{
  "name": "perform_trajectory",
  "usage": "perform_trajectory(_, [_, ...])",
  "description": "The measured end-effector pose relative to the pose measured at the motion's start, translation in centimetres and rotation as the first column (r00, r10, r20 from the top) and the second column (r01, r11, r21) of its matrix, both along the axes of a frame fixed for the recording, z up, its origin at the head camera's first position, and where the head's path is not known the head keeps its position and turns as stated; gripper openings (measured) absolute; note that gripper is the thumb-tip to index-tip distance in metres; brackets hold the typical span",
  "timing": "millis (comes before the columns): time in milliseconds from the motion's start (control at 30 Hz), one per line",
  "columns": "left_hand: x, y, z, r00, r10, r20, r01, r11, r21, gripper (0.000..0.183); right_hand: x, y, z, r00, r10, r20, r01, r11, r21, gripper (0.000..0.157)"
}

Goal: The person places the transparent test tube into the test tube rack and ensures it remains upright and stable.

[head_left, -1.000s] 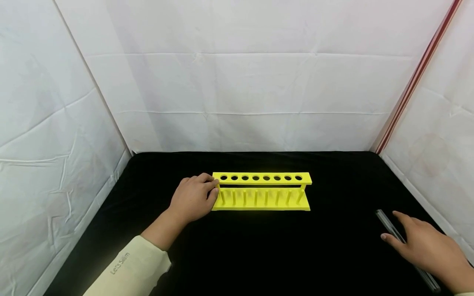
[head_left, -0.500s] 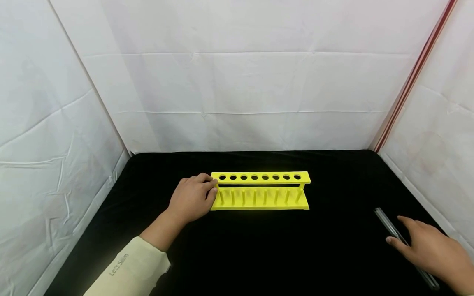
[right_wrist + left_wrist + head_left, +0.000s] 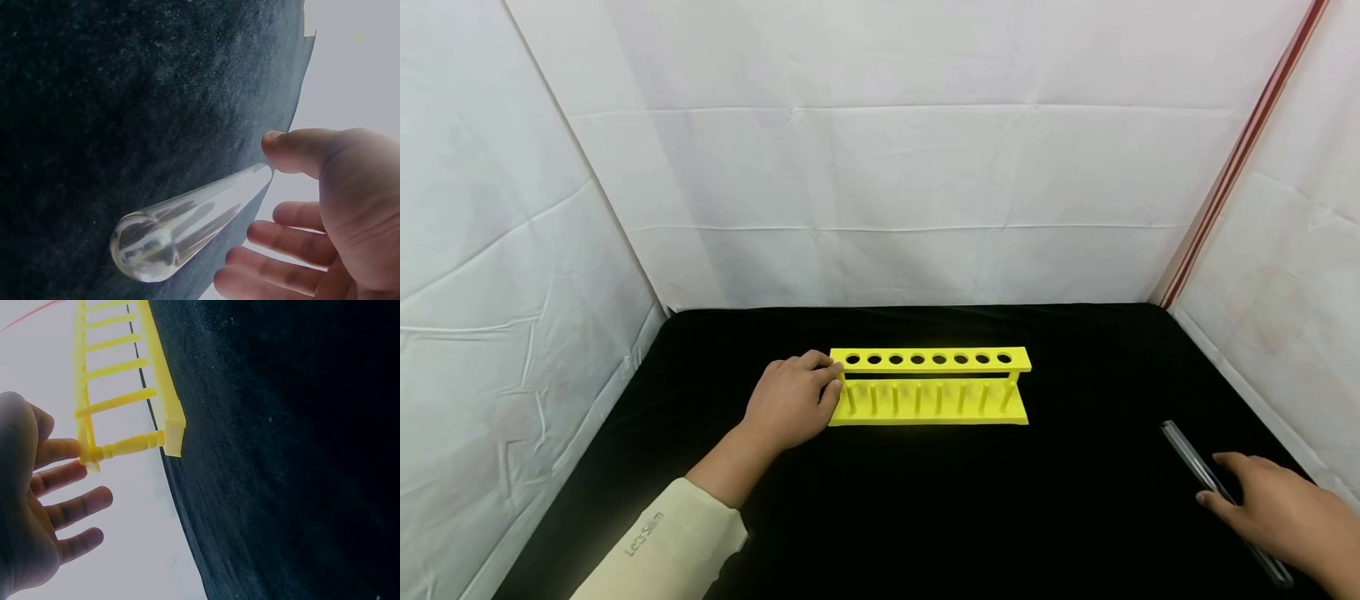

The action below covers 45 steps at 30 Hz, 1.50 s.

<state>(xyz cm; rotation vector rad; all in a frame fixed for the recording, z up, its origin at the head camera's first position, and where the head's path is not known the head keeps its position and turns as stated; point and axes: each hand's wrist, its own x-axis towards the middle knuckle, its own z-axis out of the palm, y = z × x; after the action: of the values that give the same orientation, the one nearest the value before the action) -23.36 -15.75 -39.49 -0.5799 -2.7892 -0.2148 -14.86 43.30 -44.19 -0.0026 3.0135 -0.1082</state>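
Observation:
A yellow test tube rack (image 3: 928, 400) stands on the black cloth, its row of holes vacant. The left hand (image 3: 795, 400) is at the rack's left end. In the left wrist view, fingertips (image 3: 74, 470) touch the end of the rack's upper plate, and the other fingers extend loosely. On the right lies a clear glass test tube (image 3: 1187, 454), slanted toward the person, its rounded end large in the right wrist view. The right hand (image 3: 1285, 512) is over the tube's nearer part in the head view, thumb and fingers spread apart and not gripping it.
Black cloth (image 3: 925, 517) covers the table. White fabric walls (image 3: 887, 167) close in the back and both sides. A red strip (image 3: 1247, 150) runs up the back right corner.
The right hand has drawn slightly right and toward the person, exposing more of the test tube. The left hand and rack keep their places.

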Motion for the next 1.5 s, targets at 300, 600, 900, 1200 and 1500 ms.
perform_trajectory(300, [0.1,0.0,0.0,1.000,0.003,-0.001,-0.003,1.000,0.002,0.038,-0.4,0.9,-0.7,0.996,-0.007,0.083,0.009,1.000,-0.020,0.092])
perform_trajectory(600, [0.1,0.1,0.0,1.000,-0.001,0.001,0.001,1.000,0.006,0.038,0.2,0.4,-0.2,0.992,0.007,0.129,-0.002,0.999,-0.037,0.079])
perform_trajectory(900, [0.1,0.1,0.0,1.000,0.000,-0.008,0.000,1.000,0.007,0.038,0.6,0.2,-0.1,0.986,-0.016,0.164,0.028,0.997,-0.072,0.071])
perform_trajectory(1200, [0.1,0.0,-0.1,1.000,-0.003,-0.014,0.003,1.000,0.013,0.038,0.8,0.5,-0.5,0.987,-0.020,0.159,0.038,0.993,-0.109,0.060])
perform_trajectory(1500, [0.1,0.0,-0.1,1.000,-0.001,-0.012,0.001,1.000,0.017,0.037,1.0,0.5,-0.8,0.993,0.023,0.112,-0.010,0.993,-0.114,0.051])
